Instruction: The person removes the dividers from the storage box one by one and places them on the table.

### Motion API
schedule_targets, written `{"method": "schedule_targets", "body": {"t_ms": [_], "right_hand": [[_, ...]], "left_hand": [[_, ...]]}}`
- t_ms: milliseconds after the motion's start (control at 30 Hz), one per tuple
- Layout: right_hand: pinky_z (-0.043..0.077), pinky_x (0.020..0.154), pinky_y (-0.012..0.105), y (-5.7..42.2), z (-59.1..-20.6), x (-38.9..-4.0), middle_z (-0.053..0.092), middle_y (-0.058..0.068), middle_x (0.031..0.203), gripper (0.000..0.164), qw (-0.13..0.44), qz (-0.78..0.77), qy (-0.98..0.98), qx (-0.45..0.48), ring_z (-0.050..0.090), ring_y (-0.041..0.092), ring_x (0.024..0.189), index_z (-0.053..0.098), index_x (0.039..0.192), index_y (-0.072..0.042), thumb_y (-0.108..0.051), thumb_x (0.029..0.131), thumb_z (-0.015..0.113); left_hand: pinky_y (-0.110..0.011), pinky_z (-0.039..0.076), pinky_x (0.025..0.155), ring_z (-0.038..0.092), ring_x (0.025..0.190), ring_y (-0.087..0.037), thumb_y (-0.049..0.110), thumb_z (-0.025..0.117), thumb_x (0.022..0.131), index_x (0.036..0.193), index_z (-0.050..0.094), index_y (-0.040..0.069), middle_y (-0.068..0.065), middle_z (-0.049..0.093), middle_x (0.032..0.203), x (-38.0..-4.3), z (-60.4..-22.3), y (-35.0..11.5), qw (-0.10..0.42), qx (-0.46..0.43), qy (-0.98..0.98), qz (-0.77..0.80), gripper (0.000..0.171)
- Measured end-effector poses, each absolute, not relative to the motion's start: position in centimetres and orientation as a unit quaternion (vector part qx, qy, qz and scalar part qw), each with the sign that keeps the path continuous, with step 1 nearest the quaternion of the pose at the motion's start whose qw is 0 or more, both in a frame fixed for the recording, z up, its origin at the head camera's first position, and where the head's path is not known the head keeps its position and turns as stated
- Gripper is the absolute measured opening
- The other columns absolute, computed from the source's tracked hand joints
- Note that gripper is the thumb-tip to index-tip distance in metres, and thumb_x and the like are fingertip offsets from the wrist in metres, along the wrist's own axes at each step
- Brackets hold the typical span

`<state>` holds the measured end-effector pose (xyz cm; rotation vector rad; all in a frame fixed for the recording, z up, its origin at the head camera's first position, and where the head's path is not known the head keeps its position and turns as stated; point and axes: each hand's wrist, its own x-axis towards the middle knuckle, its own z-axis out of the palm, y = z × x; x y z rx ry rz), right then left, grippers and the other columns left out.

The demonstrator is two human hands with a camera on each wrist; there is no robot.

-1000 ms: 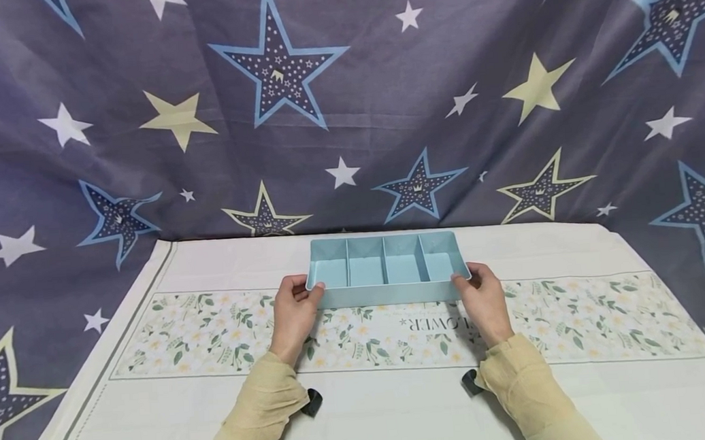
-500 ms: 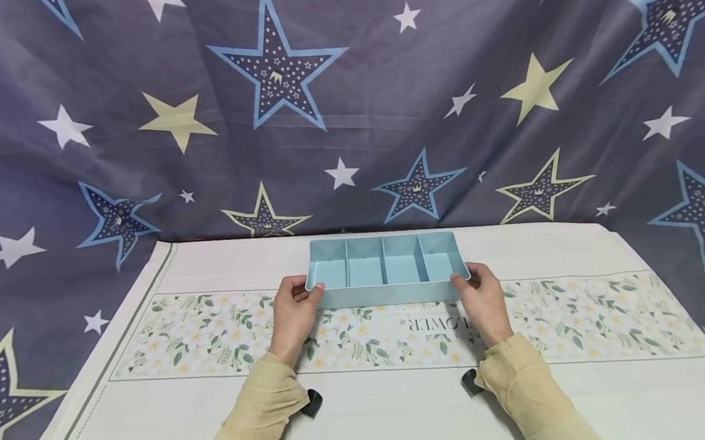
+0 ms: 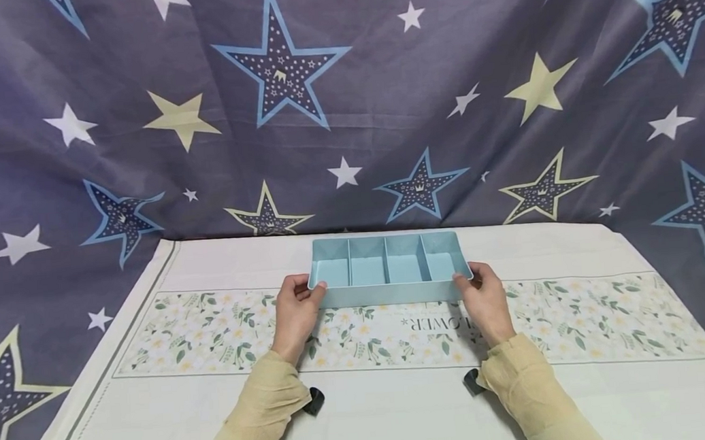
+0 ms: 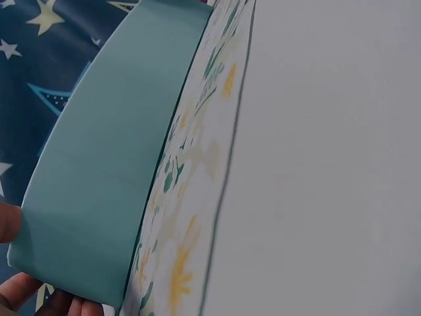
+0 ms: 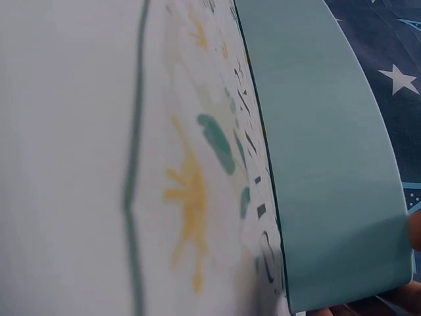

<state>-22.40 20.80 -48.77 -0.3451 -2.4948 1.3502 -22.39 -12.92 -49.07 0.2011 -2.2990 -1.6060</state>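
Observation:
A light blue tray [image 3: 388,294] with several side-by-side compartments sits on the table's far half, its long side toward me. Nothing lies in the compartments. My left hand [image 3: 296,316] grips its near left corner, thumb over the front rim and fingers round the end. At the opposite corner my right hand [image 3: 484,303] holds on the same way. In the left wrist view the tray's smooth front wall [image 4: 99,158] shows, with fingertips curled at its lower end. The right wrist view has the same front wall [image 5: 329,171], with fingers partly out of frame.
The white tablecloth [image 3: 397,414] carries a band of printed leaves and flowers [image 3: 213,335] with lettering, which runs under the tray's front. Behind the table's far edge hangs a dark curtain [image 3: 369,110] with stars. Black straps [image 3: 314,401] show at both sleeve cuffs.
Both hands keep their grip on the tray, which stays in place on the table. The whole head view has shifted very slightly to the right.

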Motion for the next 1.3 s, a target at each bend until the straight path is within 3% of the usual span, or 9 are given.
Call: {"method": "schedule_targets", "body": {"t_ms": [633,833,1033,1300], "right_hand": [[0.042,0.088,0.045,20.7,-48.6,-22.2,0.05,0.008,0.119,0.055,0.134,0.451,-0.874,-0.122,0.045,0.018,0.103,0.04,0.128,-0.015,-0.053,0.088,0.044],[0.043,0.085,0.045,20.6,-48.5,-22.2,0.051,0.008,0.115,0.053,0.141,0.464,-0.867,-0.111,0.046,0.017,0.099,0.042,0.125,-0.014,-0.052,0.088,0.046],[0.043,0.086,0.045,20.6,-48.6,-22.2,0.05,0.008,0.116,0.054,0.138,0.461,-0.869,-0.112,0.046,0.017,0.101,0.042,0.126,-0.014,-0.053,0.088,0.045],[0.043,0.087,0.045,20.8,-48.6,-22.3,0.05,0.007,0.116,0.054,0.134,0.459,-0.871,-0.113,0.046,0.017,0.101,0.041,0.127,-0.015,-0.053,0.088,0.045]], "left_hand": [[-0.034,0.049,0.072,0.052,0.083,-0.014,0.042,0.065,0.076,0.106,0.049,0.016,-0.003,0.052,0.097,-23.1,-48.5,-13.2,0.145,0.074,-0.813,-0.56,0.043],[-0.035,0.048,0.068,0.05,0.086,-0.018,0.034,0.062,0.08,0.113,0.047,0.006,-0.011,0.051,0.103,-22.0,-46.2,-12.9,0.135,0.063,-0.833,-0.533,0.046],[-0.04,0.045,0.079,0.047,0.098,-0.026,0.023,0.057,0.084,0.116,0.046,0.0,-0.016,0.047,0.109,-19.8,-41.2,-11.6,0.124,0.059,-0.839,-0.526,0.041],[-0.045,0.033,0.093,0.034,0.111,-0.027,0.028,0.058,0.084,0.111,0.055,0.002,-0.016,0.04,0.117,-19.7,-40.1,-10.8,0.153,0.02,-0.877,-0.454,0.038]]}}
